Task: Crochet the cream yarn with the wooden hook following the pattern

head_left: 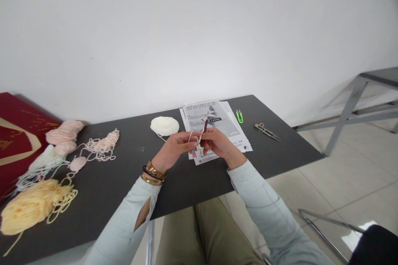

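Both hands meet above the printed sheets, close to the middle of the table. My left hand [176,148] pinches white yarn [199,140], with a strand looped over its fingers. In my right hand [218,140] is a dark reddish crochet hook [205,125], its end pointing up and away from me. The hook's lower part and its tip are hidden among the fingers. A small white bit of yarn work shows between the fingertips, too small to make out its stitches. Behind my left hand lies a white ball of yarn [164,126], a strand trailing from it toward the hands.
Printed sheets [231,126] lie under the hands. Green thread snips [239,116] and metal scissors [266,131] are to the right on the dark table [124,198]. Pink yarn [102,145], yellow yarn [29,207] and a red bag [18,132] are at the left. A wall stands behind.
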A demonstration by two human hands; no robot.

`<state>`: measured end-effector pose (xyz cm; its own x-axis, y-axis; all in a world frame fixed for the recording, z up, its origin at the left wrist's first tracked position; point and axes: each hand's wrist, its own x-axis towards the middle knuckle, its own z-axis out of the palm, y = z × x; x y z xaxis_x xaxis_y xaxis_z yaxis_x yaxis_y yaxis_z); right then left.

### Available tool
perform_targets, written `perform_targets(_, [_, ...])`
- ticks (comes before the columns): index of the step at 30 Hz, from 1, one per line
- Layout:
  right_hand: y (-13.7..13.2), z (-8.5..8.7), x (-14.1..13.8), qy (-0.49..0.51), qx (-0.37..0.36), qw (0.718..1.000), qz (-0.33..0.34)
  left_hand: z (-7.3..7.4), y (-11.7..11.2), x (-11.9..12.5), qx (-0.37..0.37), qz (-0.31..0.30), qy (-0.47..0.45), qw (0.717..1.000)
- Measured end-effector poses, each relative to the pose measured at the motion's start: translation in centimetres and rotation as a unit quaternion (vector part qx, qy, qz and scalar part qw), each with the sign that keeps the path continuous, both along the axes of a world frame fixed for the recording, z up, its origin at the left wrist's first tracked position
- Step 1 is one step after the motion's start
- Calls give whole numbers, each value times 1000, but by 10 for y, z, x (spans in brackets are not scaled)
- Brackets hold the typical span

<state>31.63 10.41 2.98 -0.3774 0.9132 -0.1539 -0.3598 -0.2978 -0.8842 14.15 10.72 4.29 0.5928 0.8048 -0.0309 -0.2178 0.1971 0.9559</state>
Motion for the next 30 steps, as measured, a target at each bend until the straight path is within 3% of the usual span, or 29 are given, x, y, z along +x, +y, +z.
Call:
perform_targets(4, [1,0,-1,-9,4,1000,-29,0,-6,7,44,37,11,998])
perform_targets(7, [1,0,-2,-10,1,999,-34,-2,-7,9,23,48,-9,999])
perform_targets(14, [2,0,1,24,-23,999,4,-4,-1,-3,-54,-7,-75,996])
perform_targets(20, [3,-3,0,41,-47,998,12,-5,-2,-6,-46,-27,-81,995])
perform_targets(24, [4,-4,0,44,-57,997,-6,0,-3,-3,83,-12,-8,996])
perform_targets(27, [4,-4,0,42,-64,997,-20,5,-3,-4,229,18,70,971])
perform_targets(30, [4,-4,-2,44,-72,996,-30,8,-3,-5,302,24,122,945])
